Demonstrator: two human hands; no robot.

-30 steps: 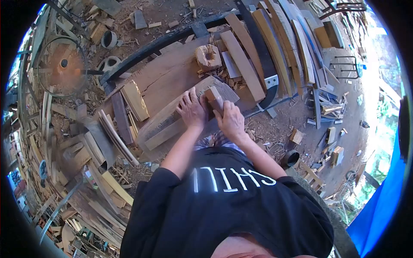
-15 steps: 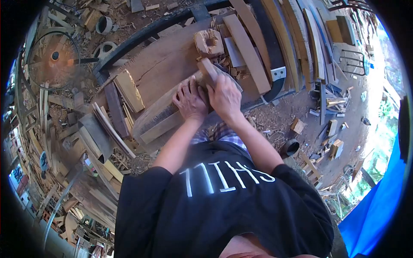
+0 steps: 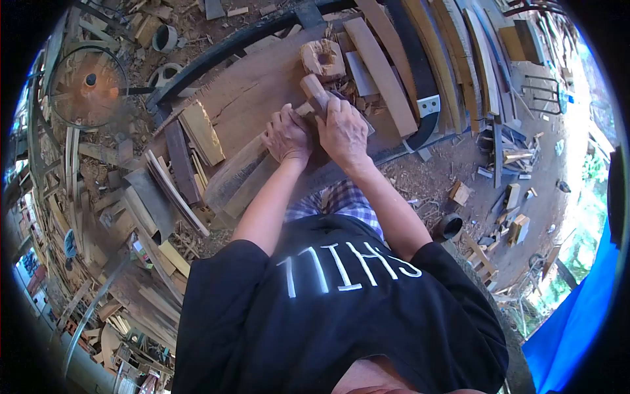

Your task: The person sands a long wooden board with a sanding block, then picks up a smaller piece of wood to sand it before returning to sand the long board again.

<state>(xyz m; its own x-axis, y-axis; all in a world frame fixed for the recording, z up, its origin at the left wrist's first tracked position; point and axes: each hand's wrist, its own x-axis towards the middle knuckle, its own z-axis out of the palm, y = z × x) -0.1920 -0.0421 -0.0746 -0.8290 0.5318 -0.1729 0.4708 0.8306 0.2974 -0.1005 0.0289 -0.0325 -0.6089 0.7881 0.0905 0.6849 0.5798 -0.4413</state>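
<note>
My right hand is wrapped around a wooden block, whose squared end sticks out past the thumb. Close beside it, my left hand has its fingers curled in; a pale bit of wood shows at its fingertips, but what the hand holds is mostly hidden. Both hands are above a long, thick piece of wood that lies slantwise on the wide plank bench. A rough block with a hollow in it sits just beyond the right hand.
A bow-shaped saw frame and several long boards lie to the right. A yellowish wood block is at the left of the bench. Farther left stands a round wire-guarded fan. Offcuts and a dark can litter the ground.
My left hand has gone from lying spread on the wood to curled fingers. The block in my right hand has tilted and shifted slightly. The whole view has moved a little.
</note>
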